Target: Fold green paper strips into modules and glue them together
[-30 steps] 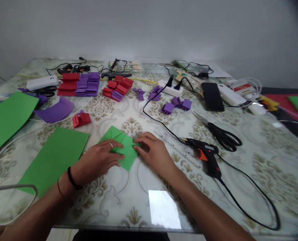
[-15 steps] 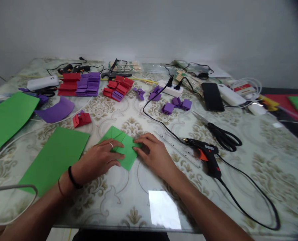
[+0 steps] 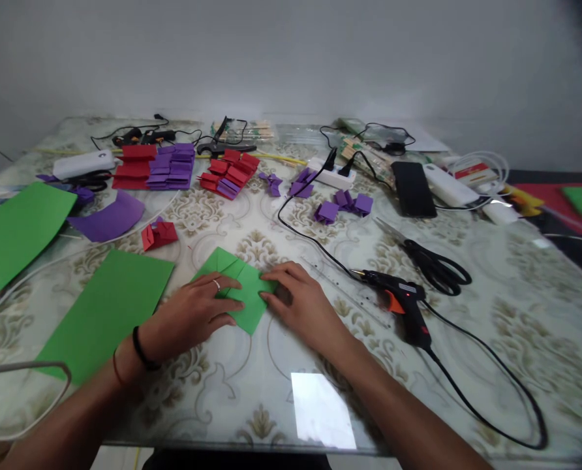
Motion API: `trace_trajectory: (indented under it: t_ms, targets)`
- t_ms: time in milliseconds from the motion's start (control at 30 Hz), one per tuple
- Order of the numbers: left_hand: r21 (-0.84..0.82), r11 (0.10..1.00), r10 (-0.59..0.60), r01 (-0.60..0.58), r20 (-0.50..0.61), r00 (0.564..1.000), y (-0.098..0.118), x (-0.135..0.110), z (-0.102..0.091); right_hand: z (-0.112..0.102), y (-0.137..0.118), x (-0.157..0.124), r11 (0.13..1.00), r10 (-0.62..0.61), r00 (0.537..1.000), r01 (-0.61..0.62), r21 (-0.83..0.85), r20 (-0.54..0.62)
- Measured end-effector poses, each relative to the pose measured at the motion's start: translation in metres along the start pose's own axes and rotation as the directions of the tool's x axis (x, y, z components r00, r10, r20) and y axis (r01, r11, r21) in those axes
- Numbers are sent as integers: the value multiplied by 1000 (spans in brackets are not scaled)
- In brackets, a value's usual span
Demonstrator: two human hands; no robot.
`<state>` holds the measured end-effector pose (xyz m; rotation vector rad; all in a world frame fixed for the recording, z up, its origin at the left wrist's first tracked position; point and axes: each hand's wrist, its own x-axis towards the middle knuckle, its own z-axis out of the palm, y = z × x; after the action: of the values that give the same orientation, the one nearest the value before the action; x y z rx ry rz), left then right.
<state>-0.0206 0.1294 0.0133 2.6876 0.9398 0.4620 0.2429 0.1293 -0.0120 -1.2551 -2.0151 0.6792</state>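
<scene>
A folded piece of green paper [image 3: 253,297] with crease lines lies on the table in front of me. My left hand [image 3: 207,300], wearing a ring, rests on its left half with fingers stretched out over it. At the paper's right corner, my right hand [image 3: 295,294] has thumb and fingertips pinched on the edge. A larger green sheet [image 3: 109,307] lies partly under my left forearm. Just beyond it sits a small red folded paper piece [image 3: 159,234].
On the right are a hot glue gun [image 3: 403,303] with its cord, black-handled scissors [image 3: 430,264] and a clear ruler [image 3: 347,294]. Red and purple folded pieces [image 3: 173,166], a power strip [image 3: 333,173] and a phone [image 3: 413,189] stand farther back. Another green sheet [image 3: 21,228] lies left.
Hardly anything differs. Both hands stay in the same place on the green paper, and the whole view has shifted very slightly.
</scene>
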Motion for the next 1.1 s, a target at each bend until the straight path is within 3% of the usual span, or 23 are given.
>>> trace_trajectory:
  t_ms: [333,533,733,800,900,1033,1100]
  targets:
    - [2,1000,-23,23,30,999,3,1,2,-1,3,-1,999,17,1000,-18,33,19]
    - [-125,990,-65,68,25,998,-5,0,4,0,3,1,999,15,999,-16,41,28]
    - [-239,968,-84,77,-23,996,-13,14,-15,2,4,3,994,40,999,-43,101,34]
    - [-210,972,-124,110,-59,990,-26,30,-29,3,5,4,992,44,998,-48,118,39]
    - [-124,975,-201,186,-124,972,-65,66,-51,4,5,5,991,52,998,-55,120,35]
    - [-20,932,-358,363,-227,906,-127,114,-76,1,3,6,993,33,998,-38,111,52]
    - [11,909,-402,417,-243,883,-147,130,-81,-1,2,7,994,3,997,-11,107,77]
